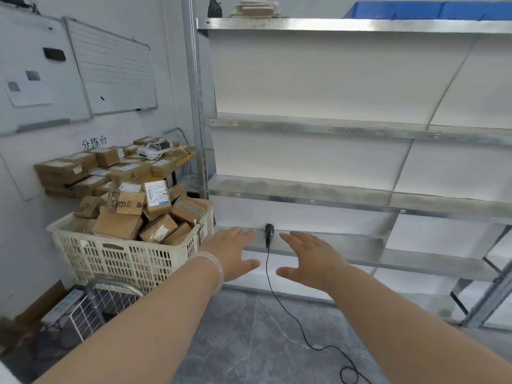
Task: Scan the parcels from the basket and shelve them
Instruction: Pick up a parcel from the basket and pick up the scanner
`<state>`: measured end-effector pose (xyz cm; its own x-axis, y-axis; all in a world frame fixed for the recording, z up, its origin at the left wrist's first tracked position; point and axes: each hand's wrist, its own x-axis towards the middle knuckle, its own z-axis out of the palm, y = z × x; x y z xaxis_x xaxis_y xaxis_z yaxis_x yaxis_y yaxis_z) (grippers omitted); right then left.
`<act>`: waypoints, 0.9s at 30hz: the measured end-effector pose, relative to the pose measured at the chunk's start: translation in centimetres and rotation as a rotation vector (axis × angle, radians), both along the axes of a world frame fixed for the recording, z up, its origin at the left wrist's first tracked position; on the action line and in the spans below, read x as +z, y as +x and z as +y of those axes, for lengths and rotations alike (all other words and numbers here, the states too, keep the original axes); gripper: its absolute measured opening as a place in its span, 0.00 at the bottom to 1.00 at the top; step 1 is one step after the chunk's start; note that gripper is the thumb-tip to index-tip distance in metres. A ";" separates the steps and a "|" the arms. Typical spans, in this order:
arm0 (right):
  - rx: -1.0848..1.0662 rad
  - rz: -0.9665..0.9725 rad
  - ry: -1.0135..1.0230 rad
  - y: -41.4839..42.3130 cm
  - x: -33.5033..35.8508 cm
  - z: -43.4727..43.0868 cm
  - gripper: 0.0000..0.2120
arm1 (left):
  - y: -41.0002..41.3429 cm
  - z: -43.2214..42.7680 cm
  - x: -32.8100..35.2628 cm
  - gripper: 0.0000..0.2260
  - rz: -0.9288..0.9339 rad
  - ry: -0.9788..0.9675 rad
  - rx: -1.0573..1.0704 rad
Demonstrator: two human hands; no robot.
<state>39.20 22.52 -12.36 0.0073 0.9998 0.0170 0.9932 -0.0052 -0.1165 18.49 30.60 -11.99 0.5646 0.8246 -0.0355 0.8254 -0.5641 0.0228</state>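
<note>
Both of your arms reach forward toward a metal shelf rack (332,128). Your left hand (231,252), with a pale bracelet (214,268) at the wrist, and your right hand (310,257) are spread flat, palms down and fingers straight, holding nothing. Between them a black scanner (269,234) lies on the rack's low shelf (360,246), its cable (277,300) trailing across the floor toward you. It is probably parked there so either hand can take it.

The parcels (138,214) are small brown boxes with white labels, heaped in a white plastic basket (124,256) just left of your left hand. The basket appears to rest on a wire cart (91,314), which would keep it near hand height. More boxes sit stacked on a tabletop (110,167) behind it, against the wall. Neither hand holds a parcel, so the work looks to be at its very start.
</note>
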 end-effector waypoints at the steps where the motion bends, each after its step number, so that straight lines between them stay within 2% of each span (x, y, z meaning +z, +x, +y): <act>1: 0.000 0.006 -0.004 0.0 -0.2 1.5 0.41 | 0.1 1.6 -0.2 0.35 -0.007 0.005 -0.007; 16: 0.002 0.072 -0.050 -1.7 -4.1 22.5 0.41 | -1.4 21.5 -4.2 0.35 -0.002 -0.058 0.050; 23: 0.148 0.086 -0.083 -2.6 -5.9 33.1 0.41 | -2.3 29.7 -5.7 0.34 -0.047 -0.075 0.140; 27: 0.239 0.085 -0.102 -3.0 -6.1 40.0 0.42 | -3.2 34.6 -6.3 0.34 -0.058 -0.095 0.267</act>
